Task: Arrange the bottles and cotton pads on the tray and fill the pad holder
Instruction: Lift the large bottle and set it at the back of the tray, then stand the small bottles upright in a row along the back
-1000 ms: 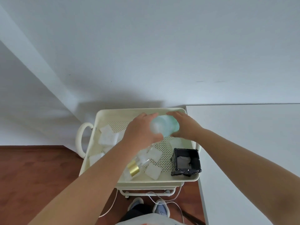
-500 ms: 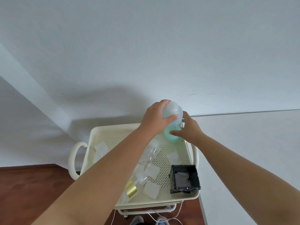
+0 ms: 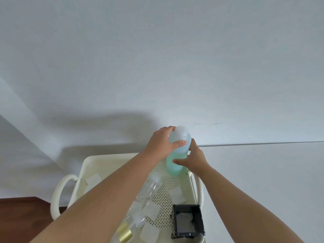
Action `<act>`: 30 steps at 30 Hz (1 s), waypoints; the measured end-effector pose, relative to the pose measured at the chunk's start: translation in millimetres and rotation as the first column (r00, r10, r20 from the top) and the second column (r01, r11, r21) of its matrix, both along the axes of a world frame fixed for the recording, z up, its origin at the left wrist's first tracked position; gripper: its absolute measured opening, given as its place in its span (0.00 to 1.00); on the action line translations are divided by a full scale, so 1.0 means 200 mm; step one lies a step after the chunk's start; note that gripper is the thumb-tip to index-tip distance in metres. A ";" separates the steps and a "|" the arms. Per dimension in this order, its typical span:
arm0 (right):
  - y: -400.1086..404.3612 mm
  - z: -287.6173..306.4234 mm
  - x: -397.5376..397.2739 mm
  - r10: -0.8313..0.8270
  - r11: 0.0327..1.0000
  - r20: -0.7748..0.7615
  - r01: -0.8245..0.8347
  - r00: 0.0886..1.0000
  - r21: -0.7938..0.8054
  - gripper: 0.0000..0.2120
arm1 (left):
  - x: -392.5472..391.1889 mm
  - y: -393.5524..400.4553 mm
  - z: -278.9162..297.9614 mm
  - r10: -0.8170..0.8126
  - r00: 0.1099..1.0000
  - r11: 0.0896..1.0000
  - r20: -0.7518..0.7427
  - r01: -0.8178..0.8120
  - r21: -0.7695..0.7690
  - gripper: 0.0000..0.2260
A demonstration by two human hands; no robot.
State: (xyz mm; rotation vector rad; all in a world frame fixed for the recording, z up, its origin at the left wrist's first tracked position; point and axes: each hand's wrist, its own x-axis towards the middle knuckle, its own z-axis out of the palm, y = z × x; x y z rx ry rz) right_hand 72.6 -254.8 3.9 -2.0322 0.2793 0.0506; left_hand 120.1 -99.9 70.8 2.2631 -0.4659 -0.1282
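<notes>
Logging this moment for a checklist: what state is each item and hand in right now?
Green bottle: upright, capped, in the tray's far right corner.
Left hand: gripping its top.
Right hand: gripping its lower body.
Clear bottle: lying down.
Pad holder: nearly empty.
Cotton pads: scattered loose on the tray.

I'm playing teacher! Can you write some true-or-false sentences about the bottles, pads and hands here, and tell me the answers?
1. Both hands hold the green bottle. True: left hand near the top, right hand lower down.
2. The green bottle lies flat. False: it stands upright at the tray's far right corner.
3. The clear bottle lies on its side. True.
4. The black holder sits on the floor. False: it sits in the tray's near right corner.
5. All pads are stacked in one pile. False: they lie scattered on the tray.
</notes>
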 end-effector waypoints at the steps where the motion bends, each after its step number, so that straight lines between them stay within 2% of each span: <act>1: 0.00 0.00 0.00 -0.002 1.000 -0.001 0.002 1.000 -0.006 0.39 | 0.00 0.01 0.00 -0.003 1.000 1.000 0.001 0.003 0.002 0.30; 5: 0.03 0.02 -0.05 -0.017 0.999 0.029 0.019 0.999 -0.044 0.42 | -0.06 0.14 -0.05 -0.026 0.999 1.000 0.026 0.025 0.010 0.28; 7: 0.06 0.03 -0.10 -0.088 0.996 0.113 0.090 0.990 -0.017 0.45 | -0.10 0.29 -0.13 -0.017 1.000 0.997 0.014 0.016 0.075 0.27; 9: 0.11 0.05 -0.17 -0.230 0.973 0.212 0.232 0.950 0.019 0.39 | -0.14 0.46 -0.23 0.003 0.999 0.975 -0.032 0.004 0.224 0.25; 11: 0.18 0.06 -0.24 -0.330 0.944 0.223 0.323 0.917 0.069 0.29 | -0.17 0.61 -0.33 0.053 0.994 0.953 -0.094 -0.023 0.301 0.19; 14: 0.32 0.06 -0.30 -0.288 0.952 0.059 0.279 0.956 0.126 0.18 | -0.20 0.75 -0.43 0.123 0.983 0.923 -0.137 -0.063 0.379 0.16; 17: 0.46 0.02 -0.29 -0.076 0.994 -0.116 0.084 0.990 0.063 0.18 | -0.21 0.80 -0.50 0.148 0.966 0.912 -0.214 -0.049 0.407 0.24; 19: 0.53 -0.01 -0.22 0.115 0.992 -0.307 -0.128 0.945 -0.023 0.22 | -0.20 0.80 -0.54 0.164 0.949 0.913 -0.271 -0.042 0.407 0.29; 21: 0.56 -0.06 -0.14 0.181 0.968 -0.457 -0.240 0.871 -0.074 0.29 | -0.19 0.78 -0.57 0.167 0.934 0.904 -0.316 -0.017 0.428 0.34; 25: 0.52 -0.17 -0.03 0.078 0.960 -0.573 -0.216 0.816 -0.178 0.40 | -0.19 0.73 -0.61 0.155 0.911 0.885 -0.383 0.044 0.463 0.40; 30: 0.57 -0.22 0.00 0.044 0.994 -0.592 -0.094 0.805 -0.053 0.43 | -0.18 0.72 -0.63 0.165 0.900 0.884 -0.403 0.046 0.465 0.42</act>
